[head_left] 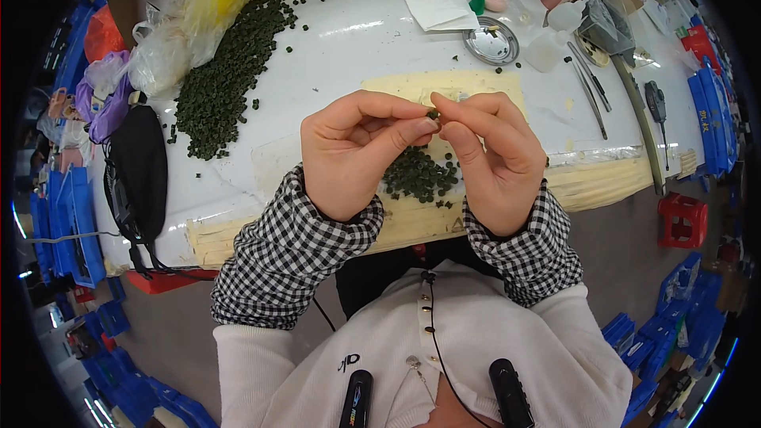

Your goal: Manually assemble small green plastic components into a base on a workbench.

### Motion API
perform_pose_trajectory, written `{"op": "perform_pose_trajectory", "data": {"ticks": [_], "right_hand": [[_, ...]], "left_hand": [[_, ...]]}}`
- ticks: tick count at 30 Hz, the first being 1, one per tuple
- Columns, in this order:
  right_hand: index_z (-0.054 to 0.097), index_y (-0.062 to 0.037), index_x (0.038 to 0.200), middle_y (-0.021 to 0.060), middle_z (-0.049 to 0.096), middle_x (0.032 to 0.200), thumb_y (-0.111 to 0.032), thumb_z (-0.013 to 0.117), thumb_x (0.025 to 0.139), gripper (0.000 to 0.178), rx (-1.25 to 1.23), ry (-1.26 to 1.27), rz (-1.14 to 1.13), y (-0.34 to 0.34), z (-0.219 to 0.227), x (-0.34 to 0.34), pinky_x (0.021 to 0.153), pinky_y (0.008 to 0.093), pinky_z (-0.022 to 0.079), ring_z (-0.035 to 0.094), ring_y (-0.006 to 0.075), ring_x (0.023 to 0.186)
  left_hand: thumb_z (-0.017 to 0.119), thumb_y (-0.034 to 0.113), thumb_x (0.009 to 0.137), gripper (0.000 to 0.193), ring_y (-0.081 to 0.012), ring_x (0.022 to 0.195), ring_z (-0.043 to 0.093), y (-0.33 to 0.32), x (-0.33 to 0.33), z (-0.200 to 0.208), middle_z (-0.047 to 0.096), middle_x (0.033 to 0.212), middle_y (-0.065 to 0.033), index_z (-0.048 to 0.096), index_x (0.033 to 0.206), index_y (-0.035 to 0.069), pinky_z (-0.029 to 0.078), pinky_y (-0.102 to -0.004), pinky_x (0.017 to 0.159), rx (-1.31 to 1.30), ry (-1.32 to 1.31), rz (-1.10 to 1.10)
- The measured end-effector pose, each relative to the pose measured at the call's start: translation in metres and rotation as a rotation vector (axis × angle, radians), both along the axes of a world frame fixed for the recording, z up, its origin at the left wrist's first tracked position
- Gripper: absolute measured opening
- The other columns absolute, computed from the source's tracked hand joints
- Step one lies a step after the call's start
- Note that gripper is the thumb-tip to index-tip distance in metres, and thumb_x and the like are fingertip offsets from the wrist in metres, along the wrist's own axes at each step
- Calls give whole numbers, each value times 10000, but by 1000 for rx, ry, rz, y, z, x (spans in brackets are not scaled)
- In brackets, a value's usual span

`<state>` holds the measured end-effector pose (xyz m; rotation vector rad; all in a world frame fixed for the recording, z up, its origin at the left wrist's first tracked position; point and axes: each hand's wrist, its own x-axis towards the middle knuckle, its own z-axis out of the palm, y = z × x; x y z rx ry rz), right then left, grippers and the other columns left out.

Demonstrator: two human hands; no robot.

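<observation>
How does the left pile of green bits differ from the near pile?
The left pile is much larger than the near pile. The left pile stretches out long, while the near pile is more compact. The left pile lies beside plastic bags; the near pile sits by the table's front edge. Both are small, dark green pieces.

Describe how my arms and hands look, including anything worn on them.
Your left hand and right hand are ungloved. Black-and-white checked sleeve covers, gathered at the wrists, wrap both forearms. Above them are plain off-white sleeves.
</observation>
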<state>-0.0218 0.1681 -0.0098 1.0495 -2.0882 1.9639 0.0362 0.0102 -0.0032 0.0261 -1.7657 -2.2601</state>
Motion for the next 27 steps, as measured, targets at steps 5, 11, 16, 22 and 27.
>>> {"op": "perform_pose_trajectory", "data": {"ticks": [5,11,16,22,27], "right_hand": [[670,6,1110,100,619,903,20,631,868,246,5,44,18,2,-1,0,718,249,496,614,164,807],[660,8,1134,104,612,909,35,632,859,278,10,102,21,3,-3,-1,710,243,496,616,165,811],[657,11,1139,106,606,926,56,630,850,294,45,108,51,5,0,0,698,232,497,619,159,807],[656,15,1137,100,604,921,56,647,839,301,47,132,41,4,0,0,665,227,493,612,151,784],[657,13,1138,94,602,918,61,654,830,311,86,164,58,6,1,-1,645,224,485,601,147,768]], "left_hand": [[648,-78,843,146,-167,868,667,-1,0,-2,682,922,-127,647,989,-69,553,-252,797,-49,58,40],[650,-81,840,163,-159,888,660,-2,-2,-6,679,949,-122,648,1002,-65,547,-250,801,-125,122,23],[643,-79,847,174,-154,879,660,-2,-1,-5,679,951,-121,642,1020,-66,544,-244,791,-61,40,25],[636,-84,848,159,-148,861,649,-3,-2,-7,675,956,-125,661,1003,-59,532,-237,762,-164,102,36],[639,-86,843,153,-150,860,643,-4,-3,-10,671,960,-131,674,988,-54,526,-238,747,-218,140,41]]}}
